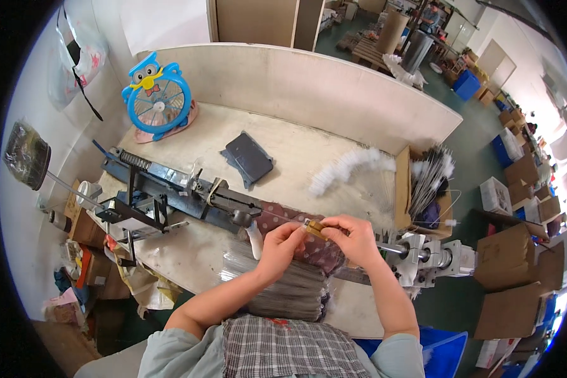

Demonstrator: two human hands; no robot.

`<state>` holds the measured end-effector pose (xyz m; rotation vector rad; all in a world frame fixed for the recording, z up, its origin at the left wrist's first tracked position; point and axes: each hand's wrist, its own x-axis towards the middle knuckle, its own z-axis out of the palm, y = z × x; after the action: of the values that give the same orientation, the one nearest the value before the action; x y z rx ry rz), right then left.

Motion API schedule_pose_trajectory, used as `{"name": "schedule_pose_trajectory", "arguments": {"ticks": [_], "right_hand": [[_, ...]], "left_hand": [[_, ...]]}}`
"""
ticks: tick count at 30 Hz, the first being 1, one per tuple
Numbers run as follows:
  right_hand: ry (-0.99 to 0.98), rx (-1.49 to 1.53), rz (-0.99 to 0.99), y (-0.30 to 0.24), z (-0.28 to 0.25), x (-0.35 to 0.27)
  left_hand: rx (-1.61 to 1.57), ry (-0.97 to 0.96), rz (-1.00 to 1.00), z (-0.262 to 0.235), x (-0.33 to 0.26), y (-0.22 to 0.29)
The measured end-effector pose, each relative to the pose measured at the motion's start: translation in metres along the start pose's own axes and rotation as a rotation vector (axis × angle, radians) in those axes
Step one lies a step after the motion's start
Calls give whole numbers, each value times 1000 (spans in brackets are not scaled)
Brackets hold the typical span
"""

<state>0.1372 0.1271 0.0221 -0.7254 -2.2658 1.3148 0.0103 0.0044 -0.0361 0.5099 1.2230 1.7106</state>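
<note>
My left hand (282, 249) and my right hand (354, 239) meet over the bench. Between my right thumb and fingers is a small brass-coloured block (315, 229). My left fingers are pinched at its left end; what they hold is too small to make out, though a thin wire seems to run leftward from there. Left of my hands lies a long metal bench machine (223, 196) with a round dark knob (240, 218). Beneath them is a dotted maroon cloth (277, 214). A thick bundle of thin metal wires (283, 290) lies close to my forearms.
White-tufted wire brushes (349, 169) fan out at the back right, beside a carton (404, 189) of wires. A metal spindle unit (422, 255) stands at right. Further back are a dark flat case (249, 159) and a blue fan (160, 104). A low partition (283, 82) edges the bench.
</note>
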Motion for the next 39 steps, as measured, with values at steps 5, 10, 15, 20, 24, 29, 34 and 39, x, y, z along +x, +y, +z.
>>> {"name": "schedule_pose_trajectory", "arguments": {"ticks": [5, 10, 15, 20, 24, 29, 34, 39], "right_hand": [[4, -226, -260, 0, -4, 4], [270, -436, -494, -12, 35, 37], [117, -418, -373, -13, 54, 42], [4, -299, -218, -19, 47, 43], [-80, -324, -92, -28, 52, 45], [130, -609, -372, -35, 72, 29], [247, -600, -413, -33, 75, 30], [272, -599, -507, -28, 67, 27]], "left_hand": [[-24, 157, 25, 0, -3, 5], [-188, 291, -11, -12, -6, 19], [-227, 266, -26, -17, -7, 21], [-104, 175, -74, -23, -12, 25], [-273, 186, -162, -23, -7, 32], [-455, 263, -64, -13, -5, 26], [-485, 259, -17, -8, -8, 26], [-481, 270, 25, -10, -3, 14]]}}
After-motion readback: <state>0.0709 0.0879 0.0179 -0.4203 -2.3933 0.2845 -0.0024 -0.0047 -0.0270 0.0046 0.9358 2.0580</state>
